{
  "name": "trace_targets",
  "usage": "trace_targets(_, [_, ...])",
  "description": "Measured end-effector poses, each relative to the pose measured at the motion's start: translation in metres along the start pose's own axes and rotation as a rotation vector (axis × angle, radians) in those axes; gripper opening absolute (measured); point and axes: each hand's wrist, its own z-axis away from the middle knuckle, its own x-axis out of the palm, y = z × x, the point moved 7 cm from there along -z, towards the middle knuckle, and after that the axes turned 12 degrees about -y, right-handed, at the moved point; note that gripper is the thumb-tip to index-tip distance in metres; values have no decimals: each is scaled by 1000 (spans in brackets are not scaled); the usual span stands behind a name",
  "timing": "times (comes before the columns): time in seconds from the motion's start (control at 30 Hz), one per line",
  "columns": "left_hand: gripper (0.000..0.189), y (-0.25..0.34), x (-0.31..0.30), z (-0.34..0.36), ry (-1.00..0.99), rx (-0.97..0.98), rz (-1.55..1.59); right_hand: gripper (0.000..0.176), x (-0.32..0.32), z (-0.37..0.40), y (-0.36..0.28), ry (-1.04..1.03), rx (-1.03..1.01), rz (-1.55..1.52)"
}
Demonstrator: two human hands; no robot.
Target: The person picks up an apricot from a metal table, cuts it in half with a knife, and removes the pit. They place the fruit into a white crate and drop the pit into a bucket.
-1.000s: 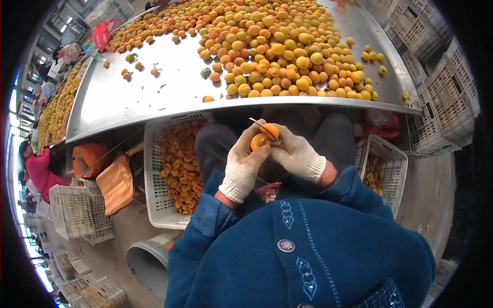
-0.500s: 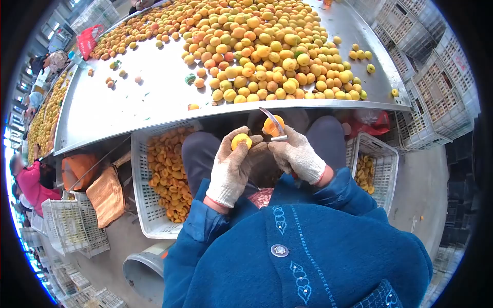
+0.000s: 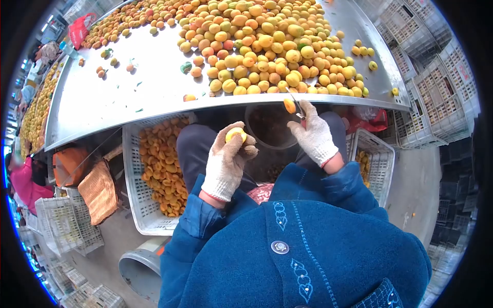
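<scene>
The white crate (image 3: 132, 190) held cut apricots (image 3: 163, 172); a dark bucket (image 3: 267, 127) stood between your knees; your left hand (image 3: 226, 160) clasped a yellow half (image 3: 235, 135); your right hand (image 3: 314, 134) pinched an orange half (image 3: 289, 106) over the bucket.

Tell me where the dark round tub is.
Head view, centre: the dark round tub sits just below the metal table's front edge, between the left hand holding an apricot half and the right hand holding an apricot piece.

Knife blade (image 3: 298, 109) barely shows, mostly hidden behind apricot half (image 3: 289, 106) in right hand (image 3: 314, 136) grip. Dark tub (image 3: 267, 128) half under worktop (image 3: 154, 87) edge, contents unreadable. Apricot heap (image 3: 267, 41) cut off by top edge. People (image 3: 28, 177) at left rim blurred.
</scene>
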Motion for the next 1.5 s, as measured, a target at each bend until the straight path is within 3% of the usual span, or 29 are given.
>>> trace_targets(0.07, [34, 1, 3, 1, 8, -13, -44, 57, -9, 0, -5, 190, -192, -7])
trace_targets(0.13, [37, 1, 6, 0, 10, -25, -84, 49, -12, -1, -8, 188, -194, -58])
trace_targets(0.23, [37, 1, 11, 3, 7, -54, -144, 23, -10, 1, -19, 1, 12, -757])
trace_targets(0.27, [37, 1, 11, 4, 12, -53, -146, 23, -14, 2, -29, -3, 11, -759])
trace_targets(0.33, [36, 0, 19, 6, -56, -82, -295, 17, -25, 2, -47, 66, -174, -1100])
trace_targets(0.53, [34, -3, 44, 15, -67, -98, -440, 13, -44, 11, -116, 147, -548, -1331])
trace_targets(0.63, [34, -4, 48, 20, -88, -86, -469, 20, -39, 20, -129, 116, -686, -1226])
trace_targets(0.93, [32, -7, 59, 29, -96, -89, -479, 26, -26, 36, -122, 167, -684, -1106])
trace_targets(1.03, [24, -11, 63, 33, -76, -108, -450, 25, -22, 43, -126, 91, -716, -1151])
trace_targets(1.07, [22, -10, 68, 35, -70, -123, -445, 28, -21, 41, -121, 116, -781, -1005])
trace_targets(1.1, [19, -6, 71, 38, -115, -60, -593, 10, -20, 46, -119, 137, -677, -952])
trace_targets(1.13, [23, -1, 68, 39, -198, 142, -1020, 19, -8, 41, -120, -66, -702, -1302])
trace_targets(1.17, [27, 1, 66, 39, -140, 160, -991, 37, 16, 21, -115, -644, -597, -1906])
trace_targets(1.2, [37, -4, 60, 31, -197, 74, -1072, 21, 10, 20, -109, -372, -641, -1705])
trace_targets(1.23, [30, -12, 57, 30, -124, 24, -1039, 7, 11, 22, -92, 72, -569, -1280])
trace_targets(1.27, [30, -10, 55, 28, -82, 79, -1079, 14, -2, 30, -101, 141, -661, -1103])
trace_targets(1.33, [26, -37, 43, 21, -51, -196, -793, 12, -9, 31, -110, 80, -748, -1053])
trace_targets(1.43, [27, -37, 40, 17, -101, -89, -828, 12, -12, 33, -118, 98, -784, -1053])
trace_targets(1.5, [25, -38, 43, 17, -154, -57, -683, 14, -14, 33, -114, 129, -802, -1106])
